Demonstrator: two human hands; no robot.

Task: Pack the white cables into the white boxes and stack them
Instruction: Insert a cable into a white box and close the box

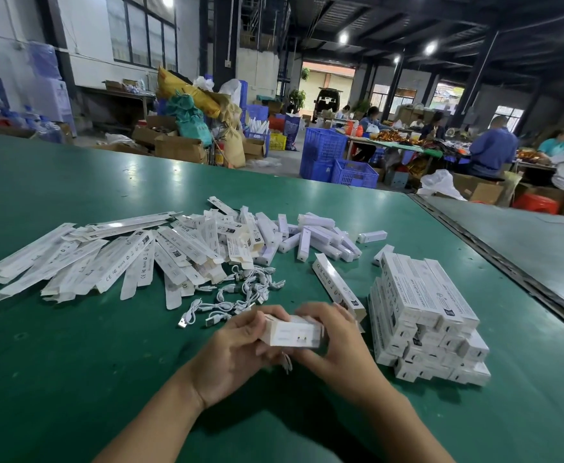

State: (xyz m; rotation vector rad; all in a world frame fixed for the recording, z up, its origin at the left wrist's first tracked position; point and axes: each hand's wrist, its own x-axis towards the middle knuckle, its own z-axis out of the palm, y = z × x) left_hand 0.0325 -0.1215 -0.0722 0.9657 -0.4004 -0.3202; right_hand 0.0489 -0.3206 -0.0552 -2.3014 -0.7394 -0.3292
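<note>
- The green table (73,345) fills the room in front of the person, and all the white goods lie on it.
- A wide spread of flat, unfolded box sleeves (107,259) fans out on the left side.
- A stack of closed white boxes (427,315) sits on the right, several layers high, just beside the right forearm.
- A heap of small white blocks (314,235) lies farther back, in the middle.
- One long box (337,285) lies by itself between the hands and the stack.
- The loose white cables (240,292) are tangled just beyond the hands.
- The left hand (233,352) and the right hand (334,342) both curl their fingers round one white box (294,332), held just above the table, its end turned toward the person.
</note>
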